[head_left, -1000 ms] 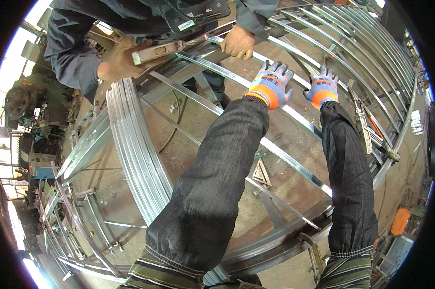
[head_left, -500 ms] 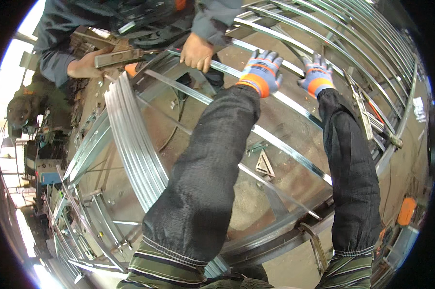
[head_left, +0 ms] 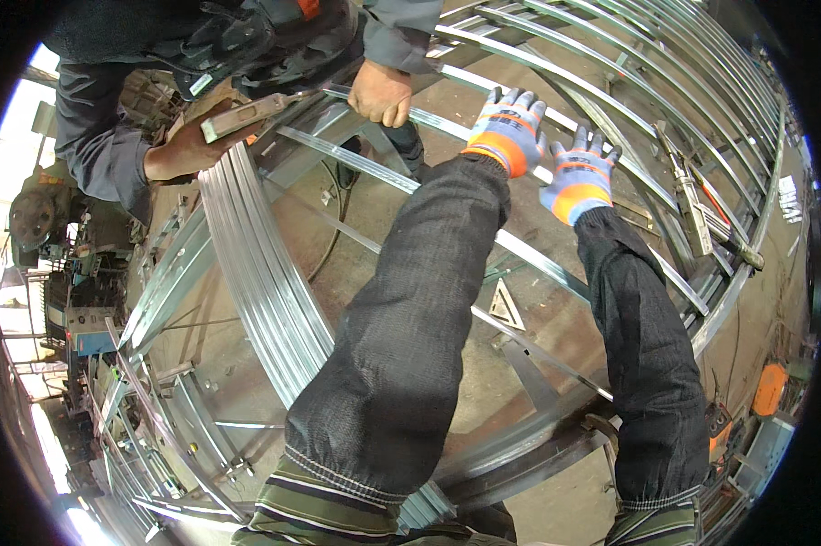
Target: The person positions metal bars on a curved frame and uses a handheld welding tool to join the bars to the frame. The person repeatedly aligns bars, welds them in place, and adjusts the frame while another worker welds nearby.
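Observation:
My left hand, in a grey and orange work glove, lies palm down over the shiny metal bars of a large frame, fingers stretched out. Just right of it and a little nearer is my right hand, gloved alike, its fingers spread over a bar. Neither hand grips anything; exactly where the palms touch the metal is hidden beneath them. At the upper left, a co-worker's fist rests at a bar's end. The co-worker's other hand holds a long, metal-jawed tool.
A bundle of shiny metal strips lies at the left across the frame. A clamp sits on the frame's right side. Below the bars lies a triangular metal piece. An orange object is on the floor at right.
My right hand has come nearer and slightly left; my left hand has shifted a little right. A bar near my right hand has moved. The co-worker's tool has shifted right, tilting up.

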A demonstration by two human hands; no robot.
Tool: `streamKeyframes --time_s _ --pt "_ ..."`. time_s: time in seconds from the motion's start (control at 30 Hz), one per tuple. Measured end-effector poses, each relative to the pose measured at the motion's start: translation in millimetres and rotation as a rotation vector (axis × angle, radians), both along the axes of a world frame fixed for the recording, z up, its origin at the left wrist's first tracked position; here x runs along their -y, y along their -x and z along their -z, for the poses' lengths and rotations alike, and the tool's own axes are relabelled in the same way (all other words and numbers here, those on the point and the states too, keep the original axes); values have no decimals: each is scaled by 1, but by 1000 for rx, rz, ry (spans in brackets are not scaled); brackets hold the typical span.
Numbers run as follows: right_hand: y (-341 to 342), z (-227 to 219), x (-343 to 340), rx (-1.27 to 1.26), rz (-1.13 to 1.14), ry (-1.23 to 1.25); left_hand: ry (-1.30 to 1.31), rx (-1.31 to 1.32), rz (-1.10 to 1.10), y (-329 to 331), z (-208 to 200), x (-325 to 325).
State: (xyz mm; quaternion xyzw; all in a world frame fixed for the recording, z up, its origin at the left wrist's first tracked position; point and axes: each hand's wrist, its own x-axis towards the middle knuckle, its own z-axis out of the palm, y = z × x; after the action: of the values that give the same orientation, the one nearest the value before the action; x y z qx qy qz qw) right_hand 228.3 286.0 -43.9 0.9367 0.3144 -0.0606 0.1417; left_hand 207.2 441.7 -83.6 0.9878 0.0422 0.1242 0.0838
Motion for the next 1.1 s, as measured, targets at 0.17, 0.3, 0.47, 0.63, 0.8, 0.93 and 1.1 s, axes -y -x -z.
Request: streamKeyframes --time_s 0.17,0.3,0.47,0.63,0.8,0.93,1.1 --pt "2 3 -3 39 -15 -29 38 -110 -17 0 -6 4" --pt "5 -5 -5 12 6 -7 180 -127 50 37 -16 4" --pt "11 -14 -9 18 37 14 26 -118 56 112 -11 -11" --pt "9 -9 -9 48 38 18 -8 -89 42 119 -6 -10" --pt "10 -5 -9 30 23 36 -62 -194 7 109 -15 -8" --pt "10 -6 -7 48 32 -2 -58 -159 11 111 -15 -10" --pt "9 -6 -5 57 30 -38 -78 -114 3 110 -8 -10"
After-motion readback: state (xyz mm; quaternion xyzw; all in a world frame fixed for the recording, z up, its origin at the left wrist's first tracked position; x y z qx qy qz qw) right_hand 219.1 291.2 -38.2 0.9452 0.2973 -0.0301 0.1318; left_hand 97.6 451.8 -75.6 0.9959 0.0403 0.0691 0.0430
